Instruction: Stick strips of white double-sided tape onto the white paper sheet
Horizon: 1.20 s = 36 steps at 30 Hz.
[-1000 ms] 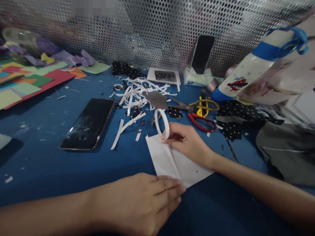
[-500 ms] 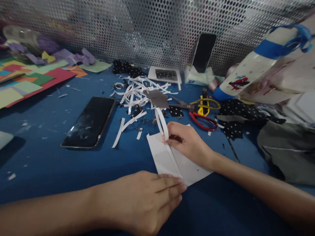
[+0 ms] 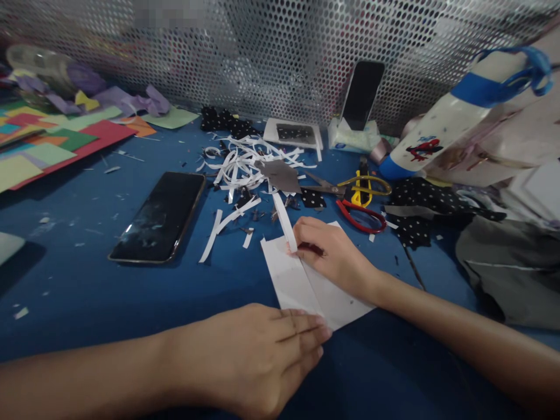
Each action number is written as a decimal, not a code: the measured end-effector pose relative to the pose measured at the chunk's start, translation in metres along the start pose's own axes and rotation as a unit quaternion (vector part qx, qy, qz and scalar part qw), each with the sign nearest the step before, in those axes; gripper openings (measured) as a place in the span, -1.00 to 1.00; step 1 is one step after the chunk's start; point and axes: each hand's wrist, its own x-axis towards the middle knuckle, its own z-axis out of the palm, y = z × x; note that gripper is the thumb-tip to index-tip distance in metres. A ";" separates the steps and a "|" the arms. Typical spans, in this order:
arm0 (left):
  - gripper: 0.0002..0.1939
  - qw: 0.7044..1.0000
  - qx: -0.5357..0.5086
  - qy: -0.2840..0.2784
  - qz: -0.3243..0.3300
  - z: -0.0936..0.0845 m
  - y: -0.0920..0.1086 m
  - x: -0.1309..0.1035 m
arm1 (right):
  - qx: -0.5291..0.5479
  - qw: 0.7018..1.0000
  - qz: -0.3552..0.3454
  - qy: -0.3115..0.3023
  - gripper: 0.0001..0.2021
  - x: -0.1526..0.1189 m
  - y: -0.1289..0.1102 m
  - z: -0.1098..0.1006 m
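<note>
A folded piece of white paper (image 3: 289, 283) lies on the blue table in front of me. My left hand (image 3: 262, 356) rests flat on its near corner, fingers stretched out side by side. At the paper's far edge, the fingertips of my right hand (image 3: 328, 251) pinch a narrow white paper strip (image 3: 284, 221), whose free end sticks up and away from me. The heel of that hand lies over the right part of the paper. A thin line runs down the sheet from the pinch towards my left fingers. The tips of the right thumb and forefinger are partly hidden.
Behind the paper are a heap of white paper strips (image 3: 238, 163) and open scissors (image 3: 363, 213) with red and yellow handles. A phone (image 3: 160, 219) lies left. Another phone (image 3: 362, 96) leans on the mesh; a bottle (image 3: 455, 116) stands right. Coloured paper (image 3: 94, 140) lies far left.
The strip in my right fingers has gone from an open loop to a single, flatter band leaning slightly left. My right hand has shifted only slightly; my left hand stays in place.
</note>
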 end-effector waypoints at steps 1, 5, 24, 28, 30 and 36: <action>-0.54 1.000 0.000 0.000 0.002 0.000 0.000 0.000 | -0.001 1.000 -0.001 -0.001 -0.74 0.000 0.000 0.000; -0.55 1.000 -0.008 0.004 0.000 0.000 0.000 0.000 | -0.001 1.000 -0.004 0.000 -0.73 0.001 0.000 0.001; -0.37 0.995 0.026 0.015 -0.092 0.000 -0.020 -0.007 | -0.001 1.000 0.013 0.000 -0.72 0.001 0.000 0.001; -0.39 0.997 0.006 0.011 -0.081 0.000 -0.015 -0.006 | 0.046 0.997 0.054 0.011 -0.82 0.002 0.004 0.000; -0.41 0.997 0.000 0.012 -0.080 0.000 -0.016 -0.006 | 0.082 0.993 0.075 0.025 -0.86 0.003 0.008 -0.001; -0.44 0.996 -0.012 0.035 -0.077 0.000 -0.017 -0.006 | 0.122 0.986 0.103 0.050 -0.89 0.010 0.015 -0.004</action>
